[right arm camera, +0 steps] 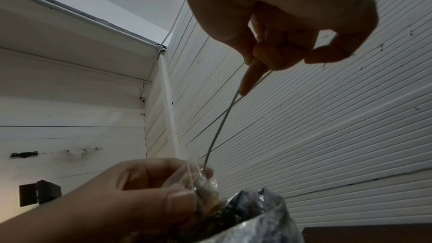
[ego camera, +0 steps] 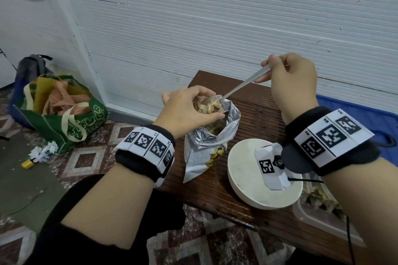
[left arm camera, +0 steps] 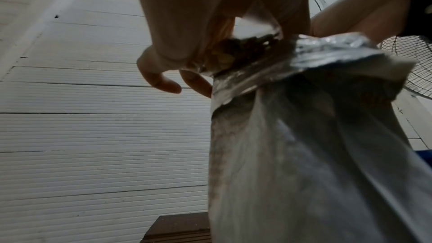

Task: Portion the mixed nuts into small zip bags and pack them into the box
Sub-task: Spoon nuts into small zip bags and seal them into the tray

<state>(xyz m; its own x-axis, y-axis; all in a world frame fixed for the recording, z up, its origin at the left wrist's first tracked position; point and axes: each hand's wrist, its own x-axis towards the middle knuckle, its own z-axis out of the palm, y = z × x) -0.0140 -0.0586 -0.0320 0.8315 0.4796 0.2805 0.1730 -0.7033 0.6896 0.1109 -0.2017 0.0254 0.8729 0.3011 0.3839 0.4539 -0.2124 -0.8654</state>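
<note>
Spoon (ego camera: 243, 84) in R hand (ego camera: 293, 84) grip, handle slanting up-right, bowl in L-hand (ego camera: 185, 112)-held zip bag (ego camera: 207, 104).

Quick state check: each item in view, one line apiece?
left hand: holds small zip bag
small zip bag: open, part-filled with nuts
right hand: pinches spoon
spoon: tip in zip bag
foil nut bag: open, upright
bowl: upturned
box: open, holds nuts

no legible words, only coded square markers on wristbands (ego camera: 148, 146)
</note>
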